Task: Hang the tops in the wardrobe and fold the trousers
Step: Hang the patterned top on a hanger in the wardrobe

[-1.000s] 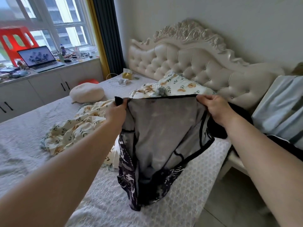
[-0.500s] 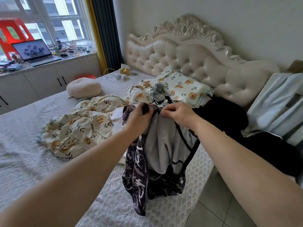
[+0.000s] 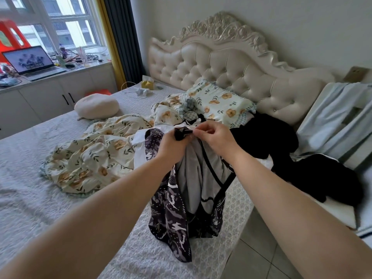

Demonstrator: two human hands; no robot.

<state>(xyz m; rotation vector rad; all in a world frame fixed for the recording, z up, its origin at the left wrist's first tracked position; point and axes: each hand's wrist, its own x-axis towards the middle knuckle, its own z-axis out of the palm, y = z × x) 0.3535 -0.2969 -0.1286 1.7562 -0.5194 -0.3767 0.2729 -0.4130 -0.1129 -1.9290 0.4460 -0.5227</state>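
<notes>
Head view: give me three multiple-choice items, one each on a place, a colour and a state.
1. Where is the laptop? A on the bed; B on the counter by the window; C on the floor.
2. The clothes heap beside the right hand is: A red; B black; C yellow.
3. The patterned garment is: A folded flat; B on a hanger; C hanging from both hands.
Answers: B, it stands open on the counter; B, the heap is plain black; C, the left hand and right hand pinch its top edge.
</notes>
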